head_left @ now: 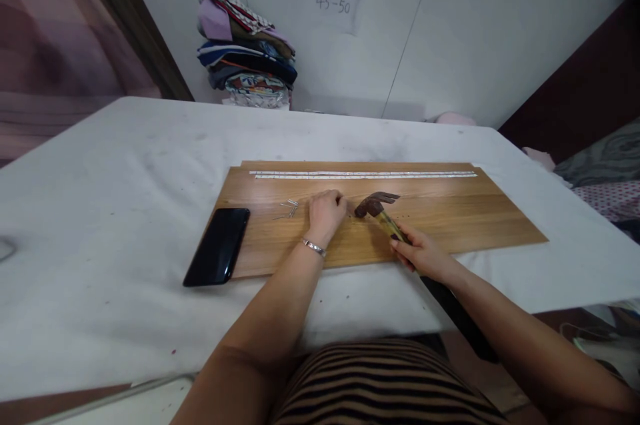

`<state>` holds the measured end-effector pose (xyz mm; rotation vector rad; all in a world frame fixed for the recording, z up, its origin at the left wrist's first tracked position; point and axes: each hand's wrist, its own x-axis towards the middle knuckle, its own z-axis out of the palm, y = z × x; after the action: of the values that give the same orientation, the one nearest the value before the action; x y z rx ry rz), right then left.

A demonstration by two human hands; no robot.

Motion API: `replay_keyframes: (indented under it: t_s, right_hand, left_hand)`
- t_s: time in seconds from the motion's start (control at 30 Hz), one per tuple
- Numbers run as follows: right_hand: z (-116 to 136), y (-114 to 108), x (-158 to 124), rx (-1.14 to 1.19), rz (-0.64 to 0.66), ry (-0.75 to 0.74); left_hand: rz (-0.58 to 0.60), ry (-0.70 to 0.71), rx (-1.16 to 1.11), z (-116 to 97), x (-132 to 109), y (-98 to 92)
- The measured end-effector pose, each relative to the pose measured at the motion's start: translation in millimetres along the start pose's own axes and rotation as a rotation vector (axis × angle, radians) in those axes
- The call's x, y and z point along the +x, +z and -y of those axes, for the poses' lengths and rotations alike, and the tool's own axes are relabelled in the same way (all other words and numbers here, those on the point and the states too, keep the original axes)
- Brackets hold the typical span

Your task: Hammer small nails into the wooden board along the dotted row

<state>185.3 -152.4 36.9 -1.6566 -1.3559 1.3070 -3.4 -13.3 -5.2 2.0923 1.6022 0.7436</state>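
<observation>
Nearest, below the near edge of the white-covered bench, a striped top shows, and the black end of the hammer slants out past that edge on the right. The fingers of the right hand are wrapped around the handle, so the tool is in use, its head low over the middle of the wooden board, which lies flat on the bench. On the left, a dark phone lies partly over the board's near left corner. Farther in, the left hand, with a bracelet at its wrist, rests on the board just left of the hammer head; its fingers are curled, but whether they pinch a nail cannot be told. A few dark specks mark the wood right of the hammer head; they may be nails already driven or holes, too small to tell, and would suggest that some of the hammering is done. To the left of the left hand, a small group of nails lies loose on the board, not yet driven, so by my judgement work is left. Beyond, a long pale strip runs along the board's far side. Farthest off are a pile of folded cloth and a wall with paper notes.
</observation>
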Motion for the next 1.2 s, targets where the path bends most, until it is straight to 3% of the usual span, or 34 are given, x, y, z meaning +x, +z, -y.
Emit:
replay_keyframes:
  t_s: [0.3,0.4,0.57,0.67,0.77,0.87,1.07,1.2]
  right_hand:
    - [3,-3,1,0.034,-0.041,-0.037]
    - [9,-3,3,0.069,-0.062,-0.043]
    - [22,-3,15,0.164,-0.098,-0.087]
    - [32,1,27,0.208,-0.140,-0.142]
    - [41,13,43,0.261,-0.159,-0.229]
    - [49,35,60,0.269,-0.194,-0.323]
    - [57,83,78,0.165,-0.259,-0.446]
    - [54,86,64,0.051,-0.067,-0.569]
  left_hand:
    - [-0.009,-0.028,-0.055,1,1,-0.7]
    - [-0.058,-0.050,-0.174,-1,0,-0.4]
    - [-0.117,0.035,-0.482,-2,-2,2.7]
    - [-0.073,0.074,-0.620,-7,-3,4.0]
    - [0.043,0.092,-0.782,-16,-5,1.7]
    - [0.157,0.063,-1.001,-28,-6,-5.6]
    - [0.112,-0.052,-1.160,-35,-4,-37.4]
    - [0.194,-0.174,-1.203,-30,-6,-61.8]
